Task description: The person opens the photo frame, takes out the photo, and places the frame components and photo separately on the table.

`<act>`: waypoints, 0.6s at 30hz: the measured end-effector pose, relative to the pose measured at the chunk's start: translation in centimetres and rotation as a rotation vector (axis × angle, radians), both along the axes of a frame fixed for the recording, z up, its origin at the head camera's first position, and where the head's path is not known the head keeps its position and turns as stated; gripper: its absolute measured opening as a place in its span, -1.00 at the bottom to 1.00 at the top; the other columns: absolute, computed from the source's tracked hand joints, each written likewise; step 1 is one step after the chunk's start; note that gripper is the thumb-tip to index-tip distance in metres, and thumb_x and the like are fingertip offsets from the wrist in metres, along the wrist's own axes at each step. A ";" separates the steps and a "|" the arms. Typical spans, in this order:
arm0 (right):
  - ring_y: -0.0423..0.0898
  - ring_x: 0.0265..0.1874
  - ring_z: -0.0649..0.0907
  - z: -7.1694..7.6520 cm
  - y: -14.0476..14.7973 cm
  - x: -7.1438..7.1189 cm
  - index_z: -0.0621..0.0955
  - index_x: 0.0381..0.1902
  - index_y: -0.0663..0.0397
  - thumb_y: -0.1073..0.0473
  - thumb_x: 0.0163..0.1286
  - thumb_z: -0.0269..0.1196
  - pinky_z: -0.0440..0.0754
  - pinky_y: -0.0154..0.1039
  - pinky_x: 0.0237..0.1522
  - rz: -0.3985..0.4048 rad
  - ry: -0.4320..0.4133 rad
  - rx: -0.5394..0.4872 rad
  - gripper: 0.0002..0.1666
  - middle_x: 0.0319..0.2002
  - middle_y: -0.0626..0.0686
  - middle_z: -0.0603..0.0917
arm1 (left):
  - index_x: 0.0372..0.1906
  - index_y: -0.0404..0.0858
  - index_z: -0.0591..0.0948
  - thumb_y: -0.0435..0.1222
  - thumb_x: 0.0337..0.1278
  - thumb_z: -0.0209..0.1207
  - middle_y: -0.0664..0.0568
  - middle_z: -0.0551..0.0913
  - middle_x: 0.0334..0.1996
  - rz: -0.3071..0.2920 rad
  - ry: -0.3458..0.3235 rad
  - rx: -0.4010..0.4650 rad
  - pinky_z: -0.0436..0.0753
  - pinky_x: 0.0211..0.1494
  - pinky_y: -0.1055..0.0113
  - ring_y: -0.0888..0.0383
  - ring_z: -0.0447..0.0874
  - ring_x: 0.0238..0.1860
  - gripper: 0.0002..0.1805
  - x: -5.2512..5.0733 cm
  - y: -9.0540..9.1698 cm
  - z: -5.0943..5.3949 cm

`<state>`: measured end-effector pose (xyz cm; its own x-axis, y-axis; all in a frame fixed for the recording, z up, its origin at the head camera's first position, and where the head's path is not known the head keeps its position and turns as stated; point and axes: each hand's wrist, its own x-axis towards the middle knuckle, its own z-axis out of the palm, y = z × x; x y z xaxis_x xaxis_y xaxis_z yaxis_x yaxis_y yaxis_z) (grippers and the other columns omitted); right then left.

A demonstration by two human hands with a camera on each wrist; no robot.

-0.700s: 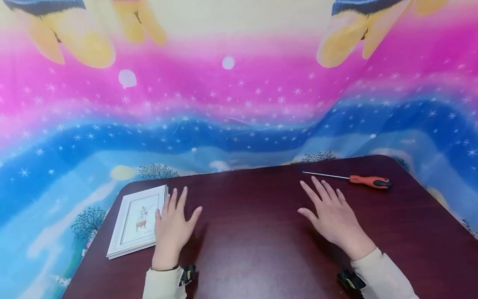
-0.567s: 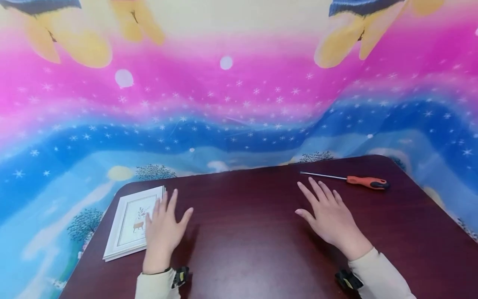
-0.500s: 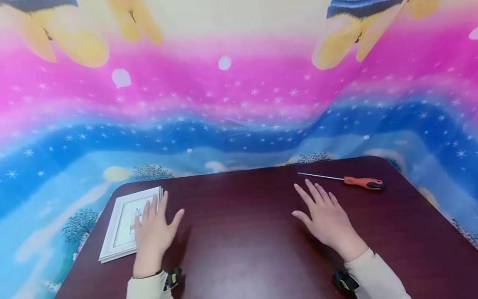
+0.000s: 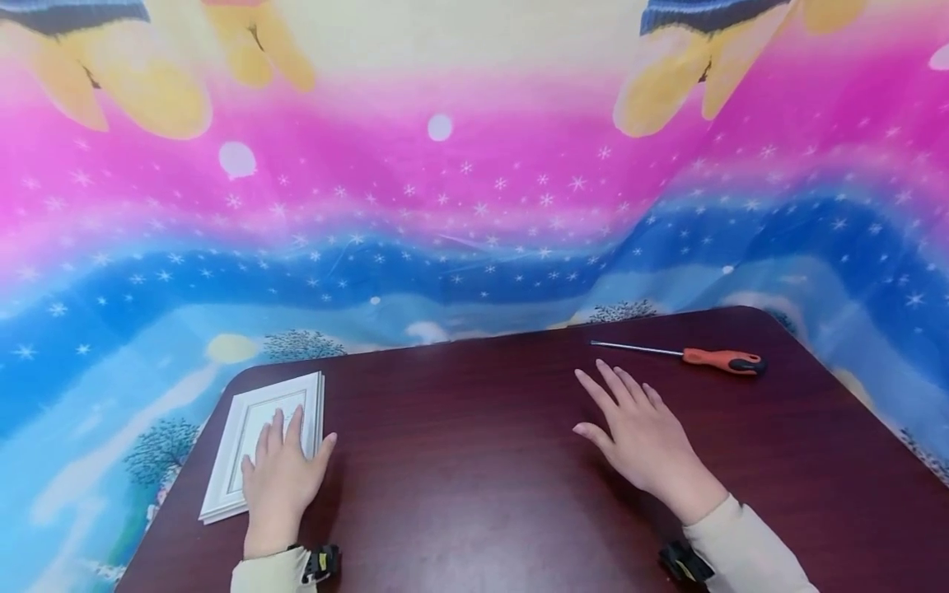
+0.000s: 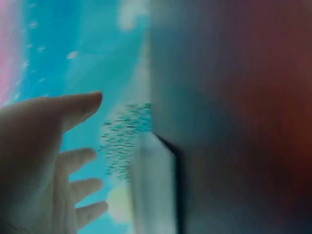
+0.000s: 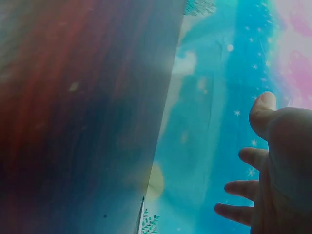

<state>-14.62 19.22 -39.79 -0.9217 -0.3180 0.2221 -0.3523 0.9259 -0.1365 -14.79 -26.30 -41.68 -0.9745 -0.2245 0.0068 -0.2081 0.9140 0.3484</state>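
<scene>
A white picture frame [image 4: 230,420], stacked on at least one more white piece, lies at the table's left side. Over its right part is my left hand [image 4: 282,482], fingers spread and hiding most of the picture. In the left wrist view the frame's edge [image 5: 155,190] appears beyond the fingers of this hand [image 5: 34,161], with a gap between them. My right hand [image 4: 645,441] is held above the table with its fingers spread, holding nothing. Just beyond its fingertips lies a screwdriver [image 4: 715,360] with an orange and black handle; its shaft tip [image 6: 140,217] shows in the right wrist view.
The dark red-brown table [image 4: 460,461] has rounded far corners. A printed cloth [image 4: 460,214] in pink and blue hangs right behind and beside it. Both wrists wear small black devices, the left one [image 4: 322,564] and the right one [image 4: 685,562].
My left hand has moved left and nearer to me, from the picture frame's right edge to over it. The right hand has shifted slightly left. The screwdriver stays put as the view shifts slightly.
</scene>
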 end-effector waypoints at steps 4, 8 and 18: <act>0.23 0.38 0.34 -0.1 0.2 1.5 0.22 0.55 -0.12 -0.19 0.42 0.21 0.40 0.27 0.21 0.016 0.021 0.021 -0.15 0.47 0.20 0.25 | 0.51 -0.45 0.04 0.09 0.36 0.05 -0.51 -0.12 0.47 0.018 -0.046 -0.011 -0.19 0.32 -0.50 -0.45 -0.16 0.45 -0.08 -0.2 -1.0 -0.9; 0.19 0.32 0.42 -0.3 0.4 3.1 0.29 0.52 -0.12 -0.19 0.39 0.24 0.44 0.22 0.18 0.015 0.040 0.018 -0.18 0.42 0.18 0.36 | 0.48 -0.55 0.01 0.09 0.39 0.00 -0.67 -0.16 0.40 0.025 -0.075 -0.018 -0.08 0.30 -0.51 -0.54 -0.18 0.41 -0.07 -0.8 -2.5 -1.1; 0.16 0.08 0.62 -0.4 0.9 4.2 0.51 0.34 0.03 -0.12 0.41 0.24 0.54 0.20 0.03 -0.061 0.066 -0.085 -0.37 0.16 0.17 0.61 | 0.40 -0.72 -0.08 0.20 0.41 -0.14 -0.80 -0.19 0.30 0.036 -0.154 -0.023 0.03 0.28 -0.49 -0.64 -0.17 0.34 0.05 -2.0 -5.8 -0.5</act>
<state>-10.46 20.13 -40.24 -0.9213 -0.2394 0.3063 -0.3066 0.9319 -0.1939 -16.82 -32.14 -42.16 -0.9557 -0.2608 -0.1366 -0.2902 0.9124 0.2884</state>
